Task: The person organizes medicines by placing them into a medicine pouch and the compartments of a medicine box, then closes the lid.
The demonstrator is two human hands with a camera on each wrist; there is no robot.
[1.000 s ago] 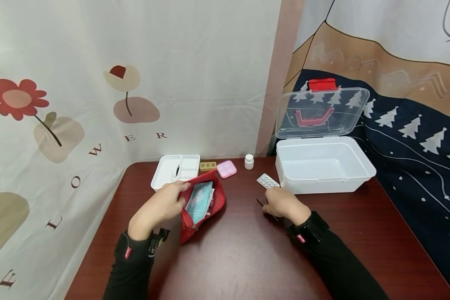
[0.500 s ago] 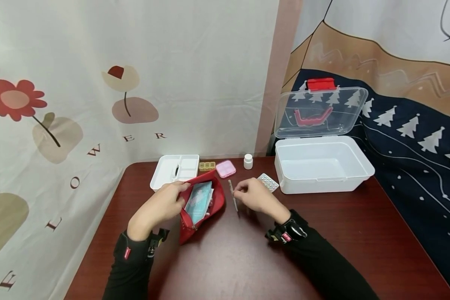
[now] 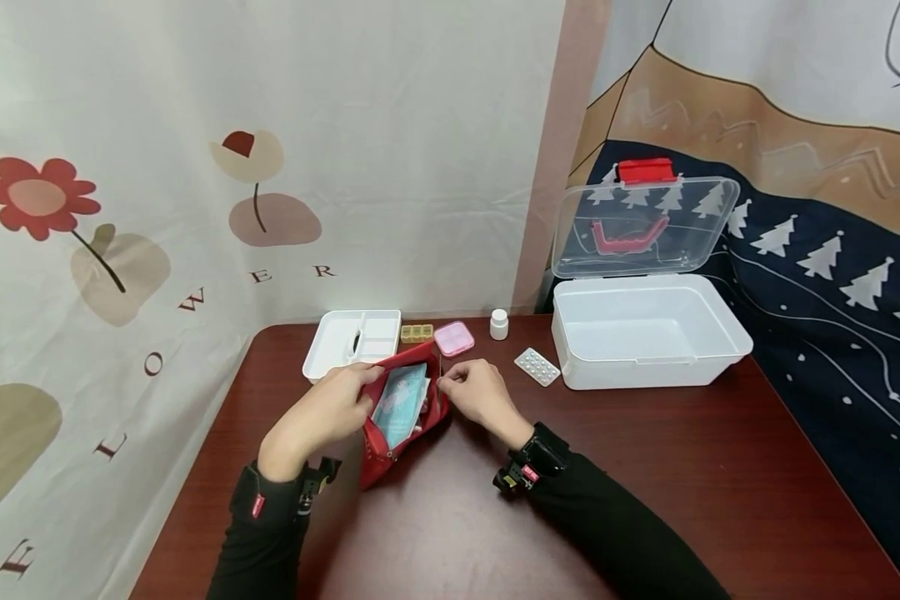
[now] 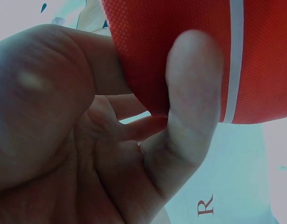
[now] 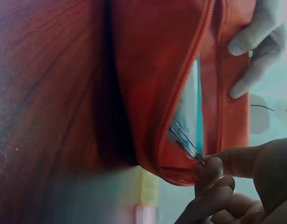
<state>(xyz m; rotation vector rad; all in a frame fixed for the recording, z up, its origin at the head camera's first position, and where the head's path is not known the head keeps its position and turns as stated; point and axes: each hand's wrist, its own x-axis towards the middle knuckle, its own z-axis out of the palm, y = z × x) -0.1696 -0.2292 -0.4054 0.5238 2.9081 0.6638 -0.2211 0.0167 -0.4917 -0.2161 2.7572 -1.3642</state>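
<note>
A red zippered pouch (image 3: 378, 467) stands unzipped on the table, with a light blue packet (image 3: 399, 404) and other small items inside. My left hand (image 3: 326, 421) grips the pouch's left edge between thumb and fingers, as the left wrist view shows close up. At the right end of the opening, my right hand (image 3: 482, 398) pinches a pair of thin metal tweezers (image 5: 185, 142) between thumb and index finger. The tweezers' two arms point into the pouch mouth, beside the packet. In the head view they are mostly lost against the red fabric.
Behind the pouch lie a white divided tray (image 3: 332, 346), a yellow pill organizer (image 3: 417, 333) and a pink case (image 3: 453, 337). A white bottle (image 3: 498, 325), a blister pack (image 3: 537, 367) and a white box (image 3: 630, 371) with its clear lid (image 3: 645, 229) raised stand to the right.
My right hand has picked the tweezers up from near the blister pack and carried them left into the pouch's opening. My left hand stays on the pouch edge.
</note>
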